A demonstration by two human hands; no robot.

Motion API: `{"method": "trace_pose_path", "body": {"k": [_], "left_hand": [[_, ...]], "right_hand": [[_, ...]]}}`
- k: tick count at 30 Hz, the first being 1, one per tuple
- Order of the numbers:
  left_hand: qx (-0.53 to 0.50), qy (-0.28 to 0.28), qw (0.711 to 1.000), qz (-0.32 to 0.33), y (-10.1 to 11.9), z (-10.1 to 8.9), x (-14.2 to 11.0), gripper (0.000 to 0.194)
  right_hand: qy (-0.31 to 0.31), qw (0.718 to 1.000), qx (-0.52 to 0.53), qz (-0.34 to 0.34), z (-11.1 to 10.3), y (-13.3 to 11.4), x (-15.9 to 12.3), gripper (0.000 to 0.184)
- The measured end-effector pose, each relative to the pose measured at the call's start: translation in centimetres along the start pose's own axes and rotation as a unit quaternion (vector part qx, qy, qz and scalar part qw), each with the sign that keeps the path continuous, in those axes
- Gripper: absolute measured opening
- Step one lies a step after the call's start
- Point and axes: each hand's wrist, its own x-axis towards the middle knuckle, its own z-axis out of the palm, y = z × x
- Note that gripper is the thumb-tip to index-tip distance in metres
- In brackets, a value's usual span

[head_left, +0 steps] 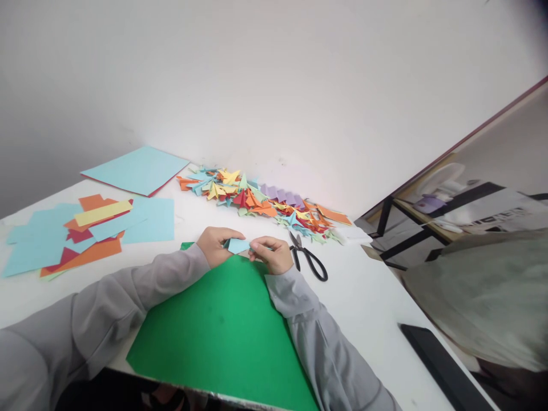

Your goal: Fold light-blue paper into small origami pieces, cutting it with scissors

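Observation:
A small folded piece of light blue paper (238, 246) is held between my two hands, above the far end of a green sheet (226, 331). My left hand (217, 245) pinches its left side, and my right hand (273, 254) pinches the right side with thumb and fingertips. Part of the paper is hidden behind the fingers. Just right of my right hand lies a pair of scissors (309, 257) with black handles, its blades pointing away. Beyond my hands a long heap of folded paper pieces (252, 200) in many colours runs along the wall.
Cut paper scraps (103, 222) in blue, orange, yellow and red overlap on the left of the white table (359, 302). Behind them lies a large light blue sheet (139, 169). A flat black object (440, 365) rests near the right edge. Past that edge stands a black-framed shelf (402, 234).

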Motion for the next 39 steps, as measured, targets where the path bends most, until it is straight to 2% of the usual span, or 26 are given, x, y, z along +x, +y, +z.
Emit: {"method": "trace_pose_path", "body": {"k": [2,4,8,14,18,23,30,39], "left_hand": [[-0.065,0.0,0.996,-0.058,-0.3,0.1,0.1,0.027],[-0.114,-0.007,0.99,-0.087,-0.5,0.2,0.2,0.024],[-0.13,-0.013,0.989,-0.069,-0.7,0.0,0.4,0.013],[-0.137,-0.007,0.989,-0.059,-0.7,0.1,0.4,0.008],[-0.184,-0.029,0.978,-0.088,-0.8,0.0,0.3,0.01],[-0.233,-0.074,0.957,-0.156,-0.6,-0.2,0.4,0.018],[-0.242,-0.029,0.955,-0.171,-0.3,-0.5,0.8,0.01],[-0.359,-0.082,0.893,-0.26,-0.3,-0.2,0.7,0.021]], "right_hand": [[-0.006,1.0,-0.018,-0.021,0.1,0.0,-0.1,0.016],[-0.014,0.998,-0.04,-0.039,0.1,-0.1,-0.1,0.015],[-0.043,0.995,-0.07,-0.053,0.2,-0.2,-0.2,0.015],[-0.055,0.989,-0.112,-0.083,0.5,-0.4,-0.4,0.013],[-0.058,0.984,-0.133,-0.107,0.7,-0.8,-0.7,0.01],[-0.048,0.98,-0.155,-0.116,0.8,-1.2,-0.9,0.012],[-0.04,0.982,-0.153,-0.102,0.9,-0.7,-0.8,0.012],[-0.014,0.976,-0.167,-0.139,1.0,-1.3,-1.0,0.008]]}}
